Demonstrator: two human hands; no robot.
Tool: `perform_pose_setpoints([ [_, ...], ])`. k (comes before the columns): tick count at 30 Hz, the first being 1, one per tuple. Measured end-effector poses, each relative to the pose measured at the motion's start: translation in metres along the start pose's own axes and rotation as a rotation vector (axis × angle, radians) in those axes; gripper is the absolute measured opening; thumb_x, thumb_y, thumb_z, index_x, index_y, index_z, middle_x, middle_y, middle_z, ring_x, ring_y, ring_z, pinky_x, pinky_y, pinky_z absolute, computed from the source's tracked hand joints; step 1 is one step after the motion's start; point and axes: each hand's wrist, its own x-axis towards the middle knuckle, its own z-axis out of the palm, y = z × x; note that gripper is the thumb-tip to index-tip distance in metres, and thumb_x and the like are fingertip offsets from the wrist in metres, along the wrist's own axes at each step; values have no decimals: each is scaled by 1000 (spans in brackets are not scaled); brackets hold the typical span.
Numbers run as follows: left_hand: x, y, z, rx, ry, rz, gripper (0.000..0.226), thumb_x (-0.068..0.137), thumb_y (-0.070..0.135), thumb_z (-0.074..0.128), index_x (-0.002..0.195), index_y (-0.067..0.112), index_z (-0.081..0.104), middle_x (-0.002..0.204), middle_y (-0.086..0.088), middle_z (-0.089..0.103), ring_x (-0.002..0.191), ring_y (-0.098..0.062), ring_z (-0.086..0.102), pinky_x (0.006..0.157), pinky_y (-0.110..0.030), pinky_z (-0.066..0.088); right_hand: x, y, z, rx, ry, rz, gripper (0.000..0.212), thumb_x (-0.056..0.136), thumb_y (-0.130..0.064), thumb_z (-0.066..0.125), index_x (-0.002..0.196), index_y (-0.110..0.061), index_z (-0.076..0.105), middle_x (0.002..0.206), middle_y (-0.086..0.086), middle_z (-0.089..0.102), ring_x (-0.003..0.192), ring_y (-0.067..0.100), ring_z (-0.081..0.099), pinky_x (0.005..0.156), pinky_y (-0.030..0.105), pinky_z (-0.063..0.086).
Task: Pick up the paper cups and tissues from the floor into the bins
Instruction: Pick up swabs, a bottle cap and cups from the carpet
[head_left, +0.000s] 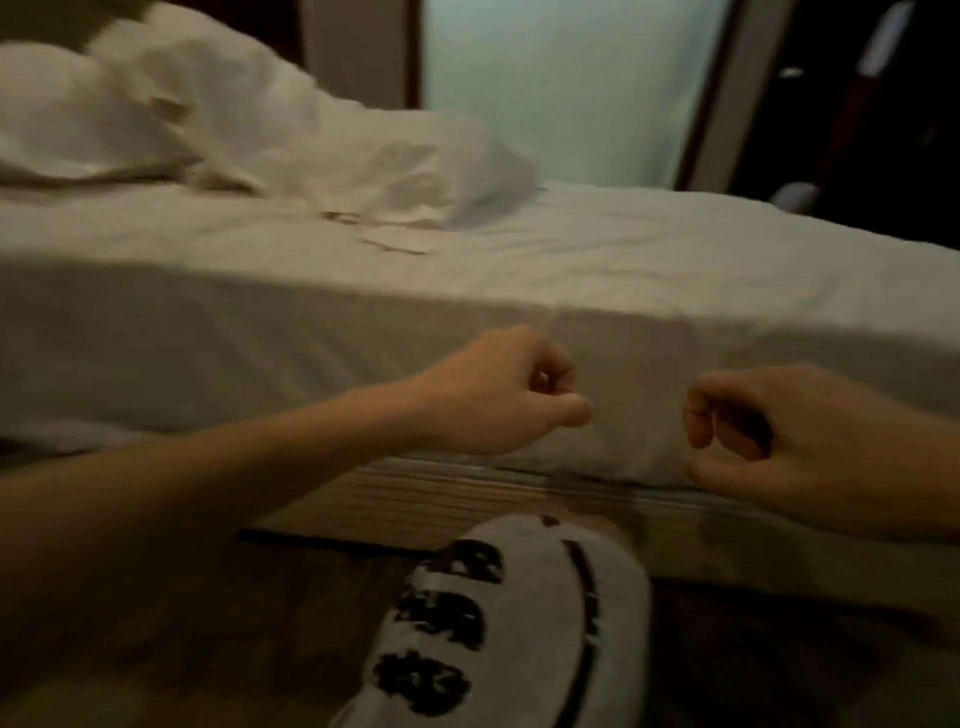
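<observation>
1. Both bare hands are out in front of the wide white-sheeted bed (467, 291), which fills the middle of the view from nine o'clock across to three o'clock.
2. Left hand (498, 395) sits just left of centre, forearm running in from eight o'clock. Its fingers are curled in toward the palm in a loose fist, thumb poking out to the right, nothing visible inside the curl.
3. Right hand (779, 447) comes in from three o'clock, fingers bent inward and thumb underneath, a dark gap between them. It looks loosely cupped and holds nothing I can see.
4. The two hands are apart, with a bare patch of sheet between them, both in front of the mattress side.
5. Up at ten o'clock there is a rumpled white duvet (234, 130) heaped on the bed, its edge trailing toward the middle.
6. Below the mattress runs the pale wooden bed frame (415, 499), and below that the dark wood-look floor (260, 623).
7. Down at six o'clock, a white slipper with black printed patches (519, 623) points toward the bed.
8. At twelve o'clock, a pale frosted panel (571, 88) glows behind the bed; at two o'clock it is dark and too blurred to read.
9. Paper cups, tissues, bins: none show in this view, so where they lie cannot be told.
</observation>
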Motion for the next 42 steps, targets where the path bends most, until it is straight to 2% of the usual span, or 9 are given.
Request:
perform_pose_setpoints([
  [6, 109, 88, 221, -11, -411, 208, 36, 93, 38, 62, 61, 25, 52, 56, 13, 52, 55, 1, 49, 54, -24, 37, -158, 159, 36, -27, -149, 583, 14, 82, -46, 65, 84, -33, 60, 68, -15, 55, 63, -1, 53, 59, 18, 41],
  [11, 128, 132, 374, 146, -744, 328, 26, 95, 43, 57, 78, 23, 61, 75, 8, 62, 75, -13, 61, 63, -29, 44, -288, 241, 120, 209, -190, 1031, 15, 83, -43, 66, 91, -35, 56, 77, -14, 56, 68, -2, 50, 57, 21, 37],
  [18, 131, 162, 535, 141, -1010, 342, 11, 94, 40, 60, 87, 32, 59, 86, 11, 63, 80, -6, 62, 69, -28, 52, -422, 272, 223, 361, 179, 1505, 13, 88, -38, 66, 87, -33, 54, 93, -6, 63, 79, 5, 55, 65, 27, 45],
  [23, 120, 173, 622, 113, -1022, 296, 9, 92, 32, 63, 88, 25, 61, 93, -1, 68, 87, -17, 63, 75, -32, 49, -477, 285, 259, 439, 372, 1658, 44, 90, -30, 67, 130, -20, 54, 133, 3, 51, 118, 21, 52, 96, 35, 45],
  [28, 111, 177, 668, -47, -1054, 178, 21, 93, 31, 62, 112, 22, 61, 89, 10, 62, 84, -9, 60, 72, -25, 43, -501, 320, 279, 539, 430, 1737, 50, 94, -33, 61, 141, -31, 46, 158, 9, 16, 140, 30, 32, 112, 33, 28],
  [32, 116, 180, 683, -163, -1049, 142, 23, 94, 32, 61, 114, 19, 61, 89, 12, 65, 87, -6, 62, 77, -28, 50, -506, 372, 285, 547, 472, 1746, 60, 92, -45, 61, 146, -30, 41, 161, 8, 4, 147, 32, 18, 119, 40, 19],
  [35, 124, 181, 686, -207, -1032, 93, 24, 95, 30, 62, 115, 18, 62, 93, 7, 67, 88, -10, 64, 83, -33, 54, -507, 406, 290, 564, 499, 1781, 71, 89, -55, 61, 149, -25, 38, 161, 7, 17, 145, 31, 24, 119, 46, 24],
  [38, 132, 181, 688, -250, -971, 47, 19, 94, 27, 63, 110, 18, 64, 96, -2, 67, 86, -17, 65, 77, -33, 54, -504, 416, 295, 631, 594, 1756, 69, 88, -56, 60, 144, -17, 47, 146, 8, 47, 130, 25, 48, 108, 45, 42],
  [42, 138, 188, 688, -382, -852, -64, 10, 93, 27, 64, 101, 21, 64, 89, -2, 66, 81, -21, 67, 63, -35, 57, -491, 400, 299, 690, 780, 1695, 61, 92, -58, 52, 102, -1, 72, 100, 15, 73, 92, 28, 67, 87, 46, 54],
])
